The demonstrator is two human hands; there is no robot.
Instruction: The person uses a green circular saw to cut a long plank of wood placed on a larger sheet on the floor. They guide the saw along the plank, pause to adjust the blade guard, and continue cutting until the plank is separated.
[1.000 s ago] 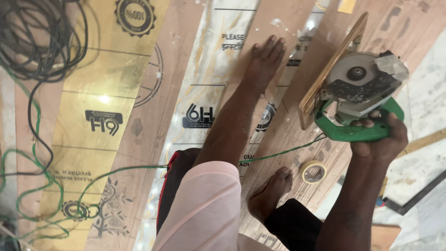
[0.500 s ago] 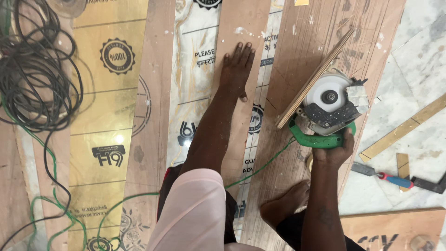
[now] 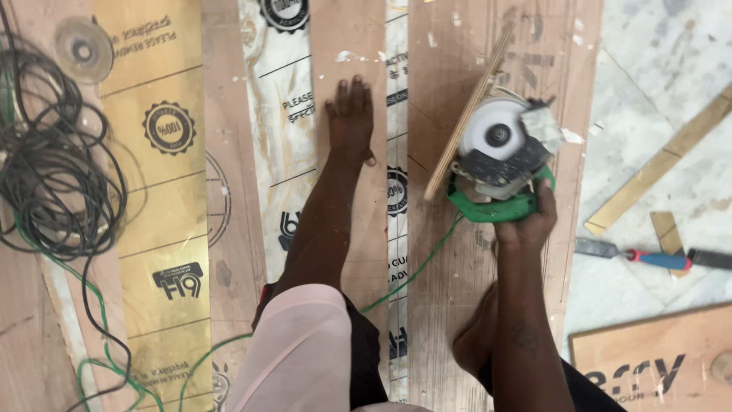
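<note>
Circular saw (image 3: pixel 499 156) on the right plywood board (image 3: pixel 457 290), green handle gripped in closed right hand (image 3: pixel 530 221), arm extended forward. Left hand (image 3: pixel 351 118) pressed flat, fingers spread, on narrow plywood strip (image 3: pixel 347 30), well apart from saw.

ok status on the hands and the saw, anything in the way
Left hand flat on plywood strip. Right hand grips circular saw by its green handle, over plywood board. Green cord trails behind saw.
</note>
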